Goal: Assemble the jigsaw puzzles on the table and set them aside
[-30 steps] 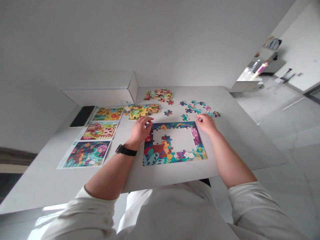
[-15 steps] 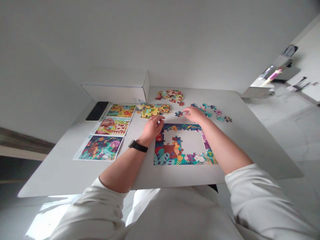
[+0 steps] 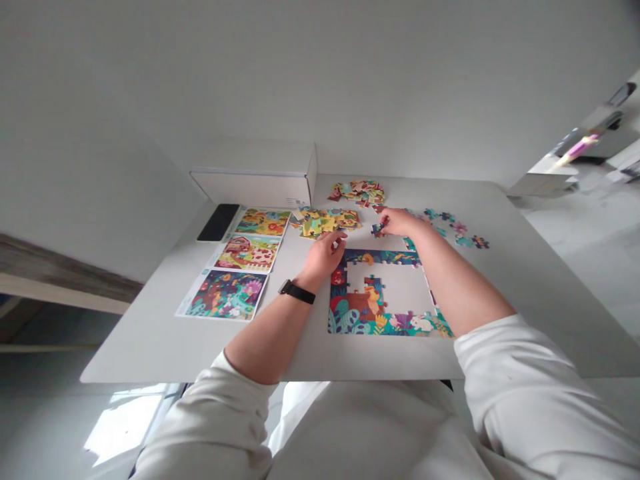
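My right hand (image 3: 399, 223) reaches above the puzzle's top edge, its fingertips pinching a dark blue jigsaw piece (image 3: 377, 231) low over the table. My left hand (image 3: 324, 255), with a black watch on its wrist, rests by the top left corner of the partly joined jigsaw puzzle (image 3: 345, 319). Its fingers are loosely bent and apart, with nothing seen in them. The puzzle's border is joined, though my right forearm hides part of its right side. A joined patch with an orange animal (image 3: 373, 297) extends inward from the lower left.
Yellowish pieces (image 3: 320, 222) lie piled beyond my left hand, and another pile (image 3: 360, 191) sits farther back. Loose teal pieces (image 3: 464, 241) spread right. Picture sheets (image 3: 227, 295), a phone (image 3: 219, 223) and a white box (image 3: 250, 185) occupy the left of the table (image 3: 165, 353).
The view has turned a little left, so everything appears farther right. My right fingers have closed on the dark blue jigsaw piece. My left hand stays near the puzzle's corner.
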`<action>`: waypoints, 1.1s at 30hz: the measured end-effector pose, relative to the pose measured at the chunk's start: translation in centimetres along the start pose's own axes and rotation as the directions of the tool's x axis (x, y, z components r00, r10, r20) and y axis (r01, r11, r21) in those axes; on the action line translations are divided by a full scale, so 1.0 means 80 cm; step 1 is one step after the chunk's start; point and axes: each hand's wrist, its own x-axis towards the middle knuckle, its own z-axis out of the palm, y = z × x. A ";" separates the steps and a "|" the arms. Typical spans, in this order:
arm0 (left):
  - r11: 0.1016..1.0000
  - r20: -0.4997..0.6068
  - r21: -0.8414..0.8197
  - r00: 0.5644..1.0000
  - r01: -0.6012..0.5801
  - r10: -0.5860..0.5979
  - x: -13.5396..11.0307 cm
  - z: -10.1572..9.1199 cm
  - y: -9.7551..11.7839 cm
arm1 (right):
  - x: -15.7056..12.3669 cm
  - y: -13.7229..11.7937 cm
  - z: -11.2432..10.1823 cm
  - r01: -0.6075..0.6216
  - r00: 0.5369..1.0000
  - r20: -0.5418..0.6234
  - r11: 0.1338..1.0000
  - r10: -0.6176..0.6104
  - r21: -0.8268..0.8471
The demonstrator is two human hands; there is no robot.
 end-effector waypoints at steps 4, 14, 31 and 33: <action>1.000 0.005 -0.016 1.000 -0.025 0.025 -0.001 -0.001 0.005 | -0.031 0.000 0.001 -0.008 0.997 -0.070 0.967 0.027 0.254; 0.966 0.053 -0.255 0.998 0.043 -0.030 -0.007 -0.008 0.023 | -0.144 -0.068 0.031 0.081 0.997 -0.050 0.673 -0.065 0.736; 0.971 0.222 -0.228 0.975 0.072 -0.021 -0.033 -0.025 0.042 | -0.170 -0.084 0.074 0.115 0.993 -0.107 0.569 -0.047 0.814; 0.971 0.247 -0.228 0.969 0.078 -0.020 -0.032 -0.026 0.040 | -0.170 -0.084 0.076 0.129 0.991 -0.114 0.597 -0.063 0.792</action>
